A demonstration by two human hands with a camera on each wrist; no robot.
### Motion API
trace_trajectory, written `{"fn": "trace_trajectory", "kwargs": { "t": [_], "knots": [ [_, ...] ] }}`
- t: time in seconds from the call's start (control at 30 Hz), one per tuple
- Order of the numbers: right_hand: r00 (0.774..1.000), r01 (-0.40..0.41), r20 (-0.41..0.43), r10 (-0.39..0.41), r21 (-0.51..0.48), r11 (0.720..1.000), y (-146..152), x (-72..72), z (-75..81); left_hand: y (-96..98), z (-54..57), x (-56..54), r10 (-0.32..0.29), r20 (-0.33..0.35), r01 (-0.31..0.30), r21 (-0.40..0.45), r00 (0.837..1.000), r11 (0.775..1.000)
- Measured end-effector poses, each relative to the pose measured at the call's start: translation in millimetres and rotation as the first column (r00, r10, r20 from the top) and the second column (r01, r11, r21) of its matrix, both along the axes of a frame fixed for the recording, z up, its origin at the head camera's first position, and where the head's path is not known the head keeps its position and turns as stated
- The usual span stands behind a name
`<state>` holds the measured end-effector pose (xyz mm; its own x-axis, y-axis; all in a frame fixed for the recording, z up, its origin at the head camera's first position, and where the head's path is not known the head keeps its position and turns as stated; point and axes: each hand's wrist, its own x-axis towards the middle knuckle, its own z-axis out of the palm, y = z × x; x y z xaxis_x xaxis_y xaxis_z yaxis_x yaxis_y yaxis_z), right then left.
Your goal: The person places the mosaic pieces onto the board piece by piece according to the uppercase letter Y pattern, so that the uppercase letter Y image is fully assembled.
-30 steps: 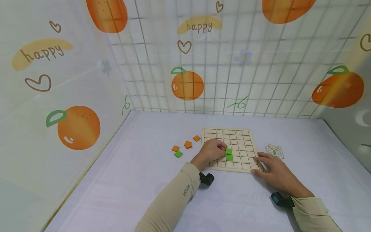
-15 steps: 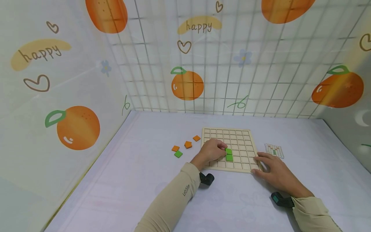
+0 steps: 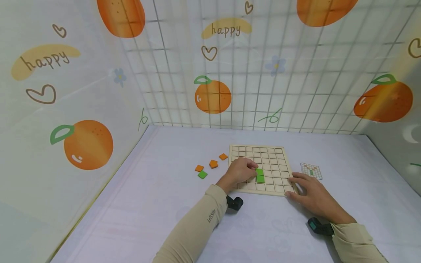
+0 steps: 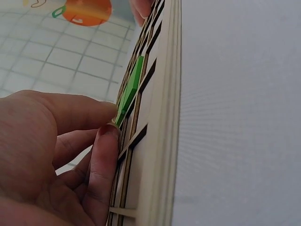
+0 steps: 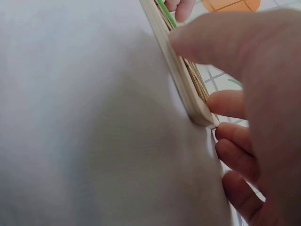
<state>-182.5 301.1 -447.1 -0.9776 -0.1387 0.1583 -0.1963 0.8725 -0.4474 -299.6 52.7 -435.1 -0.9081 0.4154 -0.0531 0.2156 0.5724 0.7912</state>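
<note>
A pale wooden grid board [image 3: 274, 157] lies on the table, with two green square tiles set in its cells one behind the other. My left hand [image 3: 241, 170] reaches over the board's left side, and its thumb and finger pinch the left edge of the farther green tile [image 3: 259, 171]. The nearer green tile [image 3: 260, 179] lies just in front of it. In the left wrist view the fingertips meet at the end of a green tile [image 4: 131, 89]. My right hand [image 3: 314, 193] holds the board's near right corner, thumb at the front edge, fingers along the right side.
Left of the board lie loose orange tiles [image 3: 213, 164] and one green tile [image 3: 202, 175]. A small printed pattern card [image 3: 310, 171] lies to the right, beyond the right hand. Patterned curtains [image 3: 164, 73] hang behind and beside the white tabletop [image 3: 158, 146].
The farther green tile has settled from slightly raised and skewed to level and in line with the nearer one. Both hands keep almost the same place.
</note>
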Motion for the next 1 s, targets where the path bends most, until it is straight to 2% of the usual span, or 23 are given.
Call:
{"fn": "trace_trajectory", "kwargs": {
  "t": [0.17, 0.3, 0.47, 0.63, 0.73, 1.0],
  "knots": [
    [1.000, -0.005, -0.008, 0.005, -0.002, 1.000, 0, -0.2, -0.7, -4.5, -0.7, -1.9, -0.010, 0.004, 0.010, 0.033, 1.000, 0.999],
    [1.000, -0.008, -0.004, 0.008, -0.004, 1.000, 0, -0.3, -0.4, -9.1, -1.8, -2.5, -0.015, 0.058, 0.007, 0.141, 0.998, 0.990],
    [1.000, -0.013, -0.007, 0.013, -0.004, 1.000, 1, 0.3, 0.4, -13.0, -4.7, 0.0, -0.013, 0.108, -0.019, 0.288, 0.994, 0.958],
    [1.000, -0.011, -0.001, 0.011, -0.010, 1.000, 1, 0.3, -0.1, -20.7, -5.5, 3.8, 0.017, 0.163, -0.082, 0.404, 0.987, 0.911],
    [1.000, -0.007, 0.007, 0.007, -0.007, 1.000, 0, 0.4, 0.8, -29.2, -2.0, 5.6, 0.021, 0.179, -0.096, 0.426, 0.984, 0.900],
    [1.000, -0.013, -0.008, 0.013, 0.000, 1.000, 0, 2.1, 2.0, -55.1, 2.6, 12.4, 0.031, 0.184, -0.108, 0.425, 0.982, 0.899]
  ]
}}
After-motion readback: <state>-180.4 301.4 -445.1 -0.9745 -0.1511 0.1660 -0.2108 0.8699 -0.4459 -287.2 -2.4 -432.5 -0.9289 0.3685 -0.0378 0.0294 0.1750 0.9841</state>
